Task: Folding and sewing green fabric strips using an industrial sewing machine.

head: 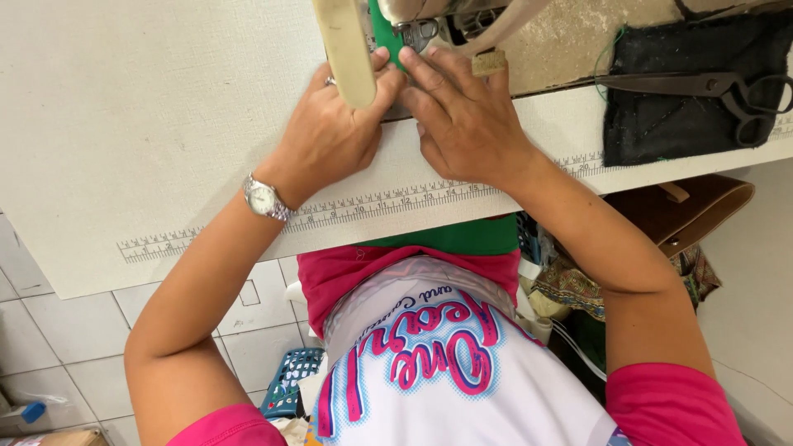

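Note:
Both my hands rest on a strip of green fabric (382,33) at the presser foot (417,35) of a cream sewing machine (343,49). My left hand (330,132), with a ring and a silver wristwatch (264,199), presses down beside the machine's arm, thumb toward the fabric. My right hand (462,116) lies flat just right of it, fingertips at the presser foot. More green fabric (462,237) hangs off the table edge onto my lap. Most of the fabric under my hands is hidden.
The white sewing table (124,124) has a printed ruler (363,203) along its near edge. Black-handled scissors (702,87) lie on a dark cloth (686,116) at the right. A brown bag (694,211), patterned cloth and a blue basket (293,380) sit below on tiled floor.

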